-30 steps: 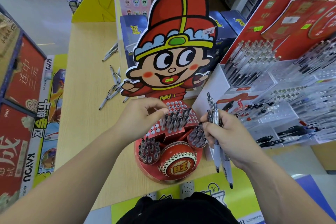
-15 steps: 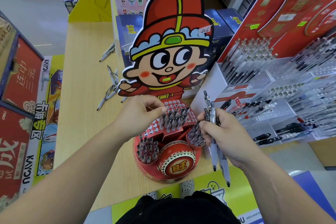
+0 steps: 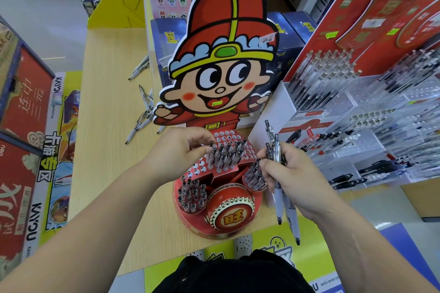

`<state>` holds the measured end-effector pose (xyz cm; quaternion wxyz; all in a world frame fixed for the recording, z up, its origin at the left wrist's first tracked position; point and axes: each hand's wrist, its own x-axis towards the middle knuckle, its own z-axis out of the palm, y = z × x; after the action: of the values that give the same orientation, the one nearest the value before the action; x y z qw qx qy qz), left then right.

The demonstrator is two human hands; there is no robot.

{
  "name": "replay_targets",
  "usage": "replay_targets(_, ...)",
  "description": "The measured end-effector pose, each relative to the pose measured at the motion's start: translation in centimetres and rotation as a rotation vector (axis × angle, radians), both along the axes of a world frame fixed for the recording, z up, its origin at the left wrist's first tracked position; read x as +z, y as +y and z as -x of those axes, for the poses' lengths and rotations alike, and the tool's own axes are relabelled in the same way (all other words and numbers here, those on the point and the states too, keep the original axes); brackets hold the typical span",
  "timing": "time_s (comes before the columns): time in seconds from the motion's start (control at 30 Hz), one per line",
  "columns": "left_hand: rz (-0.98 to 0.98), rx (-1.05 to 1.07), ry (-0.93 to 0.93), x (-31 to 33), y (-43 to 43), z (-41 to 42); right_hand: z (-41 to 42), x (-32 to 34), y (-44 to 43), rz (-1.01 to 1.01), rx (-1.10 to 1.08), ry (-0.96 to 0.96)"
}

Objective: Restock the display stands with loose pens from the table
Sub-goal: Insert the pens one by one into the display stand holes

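Observation:
A red display stand (image 3: pixel 215 228) with a cartoon-boy backboard (image 3: pixel 223 59) and a red drum stands at the table's near edge. Its perforated top tier (image 3: pixel 228 143) and two side cups hold upright pens. My left hand (image 3: pixel 181 150) reaches over the top tier's left side and pinches the cap of a pen (image 3: pixel 212 150) standing in a hole. My right hand (image 3: pixel 292 178) grips a bundle of several clear pens (image 3: pixel 277 195) upright, just right of the stand. Loose pens (image 3: pixel 142 116) lie on the wooden table (image 3: pixel 107 126) behind the stand's left.
More loose pens (image 3: pixel 139 68) lie farther back by blue boxes. A tiered clear acrylic pen display (image 3: pixel 371 126) with red backboards fills the right side. Red and yellow boxed goods (image 3: pixel 23 126) sit at the left below table level. Pink and yellow boxes (image 3: pixel 133 0) stand behind.
My left hand's fingers have shifted slightly right along the top tier and now pinch a pen's cap. My right hand with its bundle has barely moved.

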<state>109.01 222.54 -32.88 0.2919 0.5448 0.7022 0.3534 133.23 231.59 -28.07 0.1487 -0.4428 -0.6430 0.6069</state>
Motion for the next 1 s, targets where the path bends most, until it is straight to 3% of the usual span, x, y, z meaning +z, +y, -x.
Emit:
replay_targets(0.2,0.053,-0.184,0.091,1.2,1.2,1.3,0.1,-0.1,-0.3,0.014,0.003,0.016)
replay_targets(0.4,0.126,-0.276,-0.05,1.8,2.4,2.3,0.0,0.1,-0.3,0.002,0.0,0.01)
replay_targets(0.77,0.159,-0.157,-0.409,0.1,1.4,1.8,-0.7,0.0,-0.3,-0.006,-0.004,-0.004)
replay_targets(1.0,0.211,-0.153,-0.42,0.2,1.5,1.6,-0.5,0.0,-0.3,0.027,-0.02,0.029)
